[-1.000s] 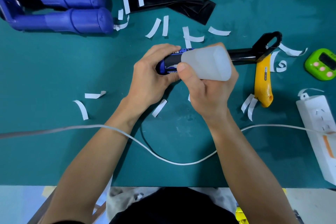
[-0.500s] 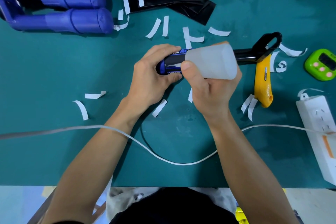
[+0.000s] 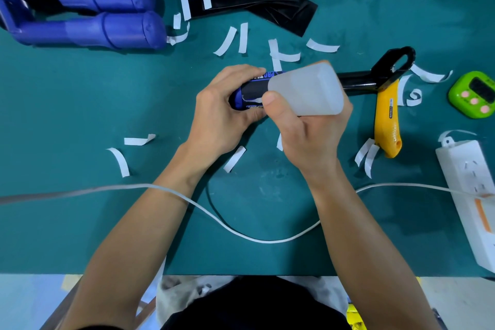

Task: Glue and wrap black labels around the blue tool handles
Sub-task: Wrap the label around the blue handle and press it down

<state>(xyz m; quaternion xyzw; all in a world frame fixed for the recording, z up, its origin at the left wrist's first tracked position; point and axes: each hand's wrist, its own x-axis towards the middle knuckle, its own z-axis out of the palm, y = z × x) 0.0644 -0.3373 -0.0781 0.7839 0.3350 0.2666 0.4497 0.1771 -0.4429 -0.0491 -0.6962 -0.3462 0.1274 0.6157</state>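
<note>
The blue tool handle [image 3: 236, 100] lies across the middle of the table [image 3: 80, 104], its black shaft [image 3: 356, 82] running out to the right. The left hand [image 3: 222, 112] curls round its end, with a black label [image 3: 254, 88] partly wrapped on it. The right hand [image 3: 308, 136] grips a cloudy glue bottle [image 3: 308, 88] tipped over the label, thumb pressed on its side; the nozzle is hidden, so I cannot tell just where the glue lands. The main risk, as I judge it, is a squeeze that is too hard. Glue would then run past the label's loose lower edge onto the blue grip or the left fingers [image 3: 249, 72] holding it, and the label could slide or wrinkle when wrapped. If the left hand eases off, the round handle may roll and lift the edge. The white paper strips [image 3: 230, 40] scattered near could stick to any wet glue. A yellow knife [image 3: 387, 120] lies touching the shaft just right of the bottle, so a careless set-down could knock it.
</note>
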